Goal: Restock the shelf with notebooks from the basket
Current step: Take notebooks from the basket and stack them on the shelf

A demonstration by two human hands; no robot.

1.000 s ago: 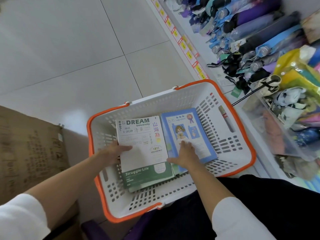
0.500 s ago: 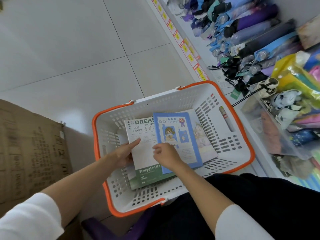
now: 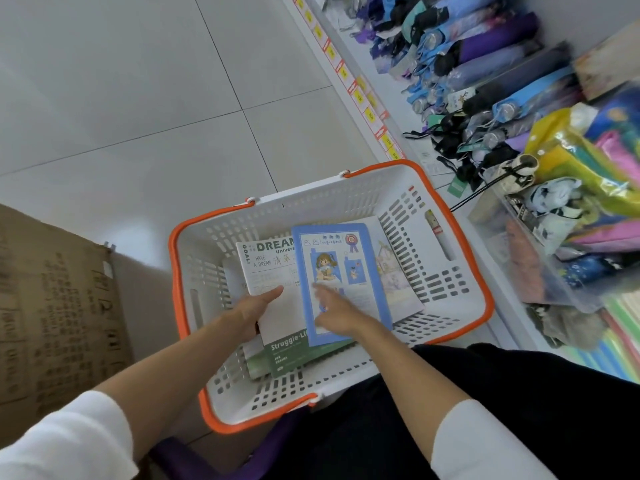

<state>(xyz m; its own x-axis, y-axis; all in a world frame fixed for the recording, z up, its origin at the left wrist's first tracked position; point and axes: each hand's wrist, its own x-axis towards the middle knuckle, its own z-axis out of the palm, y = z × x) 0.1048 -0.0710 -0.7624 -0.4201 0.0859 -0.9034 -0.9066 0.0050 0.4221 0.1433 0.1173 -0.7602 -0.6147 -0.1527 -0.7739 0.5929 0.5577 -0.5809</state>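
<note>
Left hand (image 3: 252, 313) grips the white notebook (image 3: 273, 271), printed DREAM, by its edge, thumb on top. Right hand (image 3: 341, 315) presses straight, blurred fingers on the blue notebook (image 3: 360, 268) with a cartoon girl, overlapping it, inside the orange-rimmed basket (image 3: 176, 271).

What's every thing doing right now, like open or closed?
Basket, upright, holding notebooks.
Blue notebook, closed, lying partly over the DREAM notebook.
DREAM notebook, closed, atop the green notebook.
Left hand, on the DREAM notebook's left edge.
Right hand, on the blue notebook, blurred.
Umbrellas, folded, on the shelf.
</note>
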